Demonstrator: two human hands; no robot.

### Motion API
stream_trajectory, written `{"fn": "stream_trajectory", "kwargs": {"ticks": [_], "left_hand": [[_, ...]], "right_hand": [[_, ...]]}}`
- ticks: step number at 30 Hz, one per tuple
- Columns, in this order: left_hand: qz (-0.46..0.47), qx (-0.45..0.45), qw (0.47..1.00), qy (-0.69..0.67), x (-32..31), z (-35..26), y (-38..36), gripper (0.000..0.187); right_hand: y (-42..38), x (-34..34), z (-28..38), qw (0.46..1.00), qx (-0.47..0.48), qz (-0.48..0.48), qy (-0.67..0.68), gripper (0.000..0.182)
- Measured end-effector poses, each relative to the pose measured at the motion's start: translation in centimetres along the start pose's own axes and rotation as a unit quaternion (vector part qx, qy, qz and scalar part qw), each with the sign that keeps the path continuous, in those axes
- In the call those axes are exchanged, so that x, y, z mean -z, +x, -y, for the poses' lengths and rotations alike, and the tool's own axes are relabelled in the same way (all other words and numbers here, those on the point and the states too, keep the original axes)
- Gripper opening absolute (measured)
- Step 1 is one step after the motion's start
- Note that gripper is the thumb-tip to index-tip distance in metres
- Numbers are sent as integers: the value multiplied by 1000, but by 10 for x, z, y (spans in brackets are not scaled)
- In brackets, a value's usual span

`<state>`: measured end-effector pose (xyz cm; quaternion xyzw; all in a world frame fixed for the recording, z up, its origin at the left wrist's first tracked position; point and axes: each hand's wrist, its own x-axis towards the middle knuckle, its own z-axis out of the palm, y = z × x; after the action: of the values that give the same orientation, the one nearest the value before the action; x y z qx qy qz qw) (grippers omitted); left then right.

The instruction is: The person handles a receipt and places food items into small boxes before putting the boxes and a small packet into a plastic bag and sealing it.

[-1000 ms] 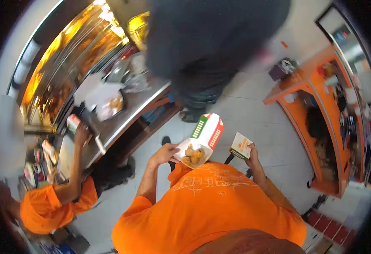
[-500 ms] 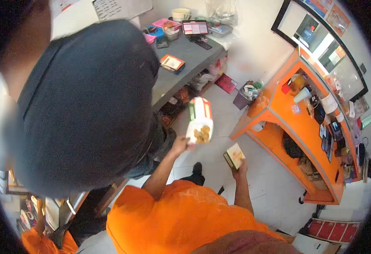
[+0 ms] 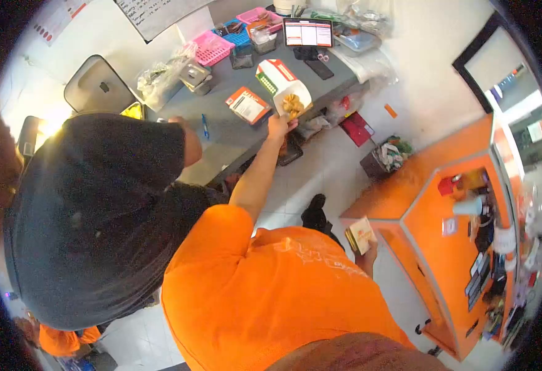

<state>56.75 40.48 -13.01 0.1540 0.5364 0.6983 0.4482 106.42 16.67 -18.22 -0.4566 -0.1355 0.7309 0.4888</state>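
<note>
While my right grip [image 3: 370,255] is closed on a small box [image 3: 361,235] by my side, well off the table [image 3: 231,136], my left grip [image 3: 278,125] is out at the table's front edge, fingers clamped on the near end of an open carton [image 3: 282,81]. Brown fried pieces [image 3: 292,106] sit inside; can't tell if its underside touches the tabletop. Orange-and-white box [image 3: 248,105] lies just left of it. Blue pen [image 3: 205,126] further left, near a person in a dark shirt [image 3: 98,216] at the front edge. Pink basket [image 3: 213,48] along the back edge; lit screen [image 3: 308,32] toward the right end.
</note>
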Motion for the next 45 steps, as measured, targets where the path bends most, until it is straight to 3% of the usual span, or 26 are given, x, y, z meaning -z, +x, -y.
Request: {"fn": "stream_trajectory", "kwargs": {"ticks": [2, 4, 6, 7, 8, 9, 10, 11, 12, 13, 15, 17, 20, 22, 23, 24, 27, 30, 31, 32, 34, 37, 41, 45], "left_hand": [[-35, 10, 999, -28, -24, -4, 47, 27], [-75, 23, 996, -32, -20, 15, 106, 28], [-123, 43, 991, -14, -11, 27, 161, 33], [-158, 60, 985, 17, -4, 27, 175, 37], [-195, 76, 977, 41, 2, 25, 185, 42], [-226, 90, 968, 59, 6, 26, 193, 47], [-254, 74, 964, 35, 14, 41, 208, 51], [-282, 58, 958, 12, 21, 54, 222, 56], [-346, 121, 931, -1, 8, 40, 220, 62], [-409, 181, 894, -14, -9, 14, 209, 68], [-441, 175, 880, -5, -39, -10, 193, 79], [-284, 6, 958, -41, -78, -47, 152, 83], [-193, 11, 976, -105, -119, -83, 146, 81], [-218, -83, 972, -38, -91, -56, 190, 73], [-238, -85, 965, -70, -93, -70, 189, 67], [-258, -88, 957, -101, -97, -85, 188, 61], [-295, -89, 925, -223, -91, -107, 178, 59], [-341, -92, 885, -303, -87, -104, 153, 48], [-340, -109, 873, -331, -81, -100, 143, 45], [-396, -121, 854, -315, -94, -102, 140, 40], [-414, -136, 838, -328, -96, -90, 117, 40], [-461, -162, 790, -370, -104, -81, 82, 40], [-519, -190, 737, -390, -107, -62, 40, 42], [-528, -194, 710, -423, -85, -44, 11, 44]], "right_hand": [[85, -41, 26, 995, 59, -63, -49, 52], [150, -111, 67, 996, 29, 56, -66, 51], [222, -185, 95, 993, 29, 25, -111, 50], [260, -214, 113, 976, -18, 199, -83, 49], [311, -231, 113, 977, -71, 174, -98, 46], [356, -258, 114, 962, -42, 180, -199, 51], [400, -283, 109, 944, 7, 197, -264, 41], [443, -305, 98, 941, 56, 228, -242, 34], [439, -355, 121, 918, 2, 260, -299, 35], [458, -388, 113, 931, 29, 251, -263, 35], [450, -465, 125, 958, -25, 211, -192, 40], [459, -513, 123, 942, -77, 242, -218, 40], [459, -552, 97, 905, -128, 336, -226, 52], [471, -570, 89, 819, -32, 427, -382, 49], [473, -575, 83, 758, 11, 472, -450, 48], [483, -589, 76, 789, -48, 508, -342, 38], [539, -629, 70, 751, -72, 498, -428, 29], [582, -657, 32, 617, 37, 588, -522, 22], [578, -673, 20, 590, 22, 611, -527, 22], [578, -691, 9, 565, 4, 635, -527, 22], [556, -716, -21, 533, 12, 694, -483, 23], [480, -750, -49, 467, -109, 728, -491, 23], [393, -754, -119, 339, -168, 821, -427, 22], [334, -740, -227, 367, -153, 813, -426, 23]]}}
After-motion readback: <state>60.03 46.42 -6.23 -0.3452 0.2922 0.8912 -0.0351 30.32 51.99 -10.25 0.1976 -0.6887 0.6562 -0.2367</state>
